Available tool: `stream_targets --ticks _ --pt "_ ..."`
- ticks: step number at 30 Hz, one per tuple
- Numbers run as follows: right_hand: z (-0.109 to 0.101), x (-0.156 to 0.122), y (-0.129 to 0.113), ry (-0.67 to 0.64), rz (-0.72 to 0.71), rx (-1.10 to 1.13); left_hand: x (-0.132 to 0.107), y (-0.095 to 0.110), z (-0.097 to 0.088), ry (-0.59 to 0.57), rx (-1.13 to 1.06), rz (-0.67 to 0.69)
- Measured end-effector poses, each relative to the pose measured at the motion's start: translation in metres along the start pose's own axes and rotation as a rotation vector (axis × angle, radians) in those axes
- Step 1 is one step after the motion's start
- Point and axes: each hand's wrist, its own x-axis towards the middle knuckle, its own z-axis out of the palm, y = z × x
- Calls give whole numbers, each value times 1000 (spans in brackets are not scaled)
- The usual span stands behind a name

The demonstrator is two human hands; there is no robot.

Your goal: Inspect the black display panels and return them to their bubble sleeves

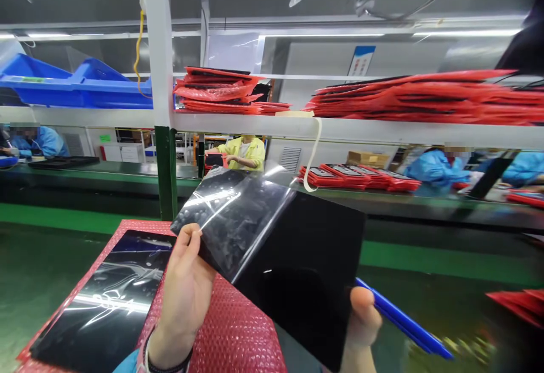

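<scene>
My left hand [183, 293] pinches the edge of a clear protective film [232, 214] that is half peeled back from a glossy black panel [306, 271]. My right hand [361, 322] grips the panel's lower right edge, thumb on its face; a blue pen-like tool [403, 322] sticks out to the right from behind that hand. The panel is held tilted above the bench. Beneath it lies red bubble wrap [238, 333], and on that wrap at the left rests a second black panel [106, 299] with wrinkled film on it.
A green conveyor bench [425, 259] runs across. The shelf above holds stacks of red bubble bags [425, 98] and blue bins [76, 84]. A green and white post [164, 135] stands ahead. People in blue and yellow coats work beyond. More red bags [522, 305] lie at right.
</scene>
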Motion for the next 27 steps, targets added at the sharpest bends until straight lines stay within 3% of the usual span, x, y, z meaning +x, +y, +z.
stream_targets --ticks 2,6,10,14,22,27 --pt "19 4 -5 29 43 33 -1 1 -1 91 -39 108" --pt "50 2 -19 37 50 -84 -3 4 -1 151 -17 359" --pt "54 -7 -17 -91 6 -392 -10 3 -2 233 51 544" --pt "50 -10 -12 -21 -4 -596 -16 1 -3 269 91 588" --pt "52 -15 -34 -234 128 -162 -7 17 5 274 -31 550" --pt "46 -13 -30 -292 159 14 -1 19 5 343 -50 499"
